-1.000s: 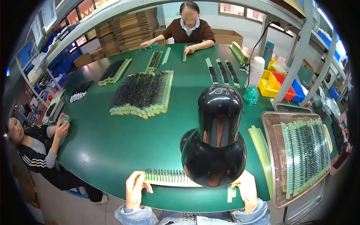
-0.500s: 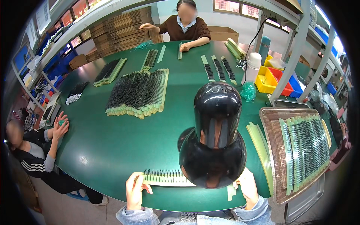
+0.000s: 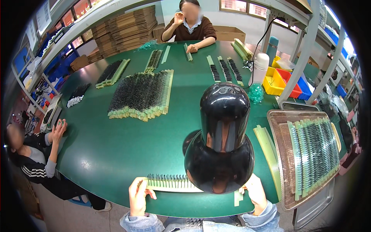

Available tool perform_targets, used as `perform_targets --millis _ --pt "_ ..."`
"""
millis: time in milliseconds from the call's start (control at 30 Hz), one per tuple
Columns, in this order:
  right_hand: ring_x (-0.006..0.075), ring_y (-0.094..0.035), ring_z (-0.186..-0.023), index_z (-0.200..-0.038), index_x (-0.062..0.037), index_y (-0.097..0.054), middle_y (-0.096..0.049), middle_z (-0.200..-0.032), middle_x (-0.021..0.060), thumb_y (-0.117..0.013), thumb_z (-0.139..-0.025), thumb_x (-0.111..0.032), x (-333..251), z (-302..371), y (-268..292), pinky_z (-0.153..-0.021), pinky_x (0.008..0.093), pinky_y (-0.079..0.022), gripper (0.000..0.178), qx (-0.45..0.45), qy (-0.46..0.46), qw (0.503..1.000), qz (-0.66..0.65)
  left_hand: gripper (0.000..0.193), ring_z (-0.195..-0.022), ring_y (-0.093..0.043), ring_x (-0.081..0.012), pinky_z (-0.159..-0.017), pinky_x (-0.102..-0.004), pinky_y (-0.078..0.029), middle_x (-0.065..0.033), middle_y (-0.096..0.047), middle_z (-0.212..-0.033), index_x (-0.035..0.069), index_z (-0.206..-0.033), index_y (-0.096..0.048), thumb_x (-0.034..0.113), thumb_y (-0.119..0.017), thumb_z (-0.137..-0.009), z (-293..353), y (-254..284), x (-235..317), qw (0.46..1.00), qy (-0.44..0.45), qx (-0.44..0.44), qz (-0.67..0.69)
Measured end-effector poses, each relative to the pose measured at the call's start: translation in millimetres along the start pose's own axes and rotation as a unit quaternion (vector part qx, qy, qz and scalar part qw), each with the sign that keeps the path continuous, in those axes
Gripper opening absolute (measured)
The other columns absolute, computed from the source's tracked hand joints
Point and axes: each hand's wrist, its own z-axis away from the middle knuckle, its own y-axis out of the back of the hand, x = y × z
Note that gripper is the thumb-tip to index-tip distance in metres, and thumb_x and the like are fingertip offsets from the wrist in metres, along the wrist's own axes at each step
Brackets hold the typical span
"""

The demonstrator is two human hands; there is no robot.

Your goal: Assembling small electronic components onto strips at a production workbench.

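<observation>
My left hand (image 3: 139,196) pinches the left end of a pale green strip (image 3: 170,187) with a row of thin black pin-like pieces standing up along it. The strip runs right until a glossy black rounded device (image 3: 218,162) hides it. Beside that device, my right hand (image 3: 256,194) is closed, thumb and fingers together. What its fingertips hold is mostly covered by the device. Just below them, short pale green strip ends (image 3: 238,198) show against the green table (image 3: 116,154).
Right of me lie stacked green strips (image 3: 268,158) and a brown tray (image 3: 273,116) of filled strips. A big batch of filled strips (image 3: 141,94) lies mid-table. Bottles (image 3: 260,67) and coloured bins (image 3: 274,82) stand back right. Co-workers sit far side (image 3: 193,31) and left (image 3: 34,154).
The far co-worker's raised hand has moved up toward the head, and the strip by their other hand has tilted. The left co-worker's hands shifted slightly. My hands have hardly moved.
</observation>
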Motion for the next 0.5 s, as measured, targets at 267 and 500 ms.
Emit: perform_targets --millis 267,500 --pt "0.0104 -0.054 -0.057 -0.109 0.0043 -0.052 -0.059 -0.078 0.0074 -0.049 -0.089 -0.009 3.3 1.0 3.3 -0.054 0.0224 -0.045 0.025 -0.017 -0.014 1.000 0.010 0.013 -0.047 -0.055 -0.0153 -0.043 -0.0269 -0.046 -0.0097 -0.059 -0.076 0.000 -0.091 -0.050 0.010 -0.043 -0.092 0.2 1.5 0.0 1.000 0.002 -0.001 -0.001" --pt "0.0103 -0.054 -0.060 -0.108 0.0040 -0.053 -0.060 -0.079 0.0068 -0.049 -0.089 -0.009 1.1 2.3 3.9 -0.056 0.0220 -0.045 0.023 -0.030 -0.015 0.999 0.021 0.014 -0.049 -0.055 -0.0167 -0.047 -0.0270 -0.045 -0.0093 -0.057 -0.070 -0.001 -0.094 -0.050 0.012 -0.046 -0.091 1.4 2.8 -0.8 1.000 0.003 -0.002 -0.002"
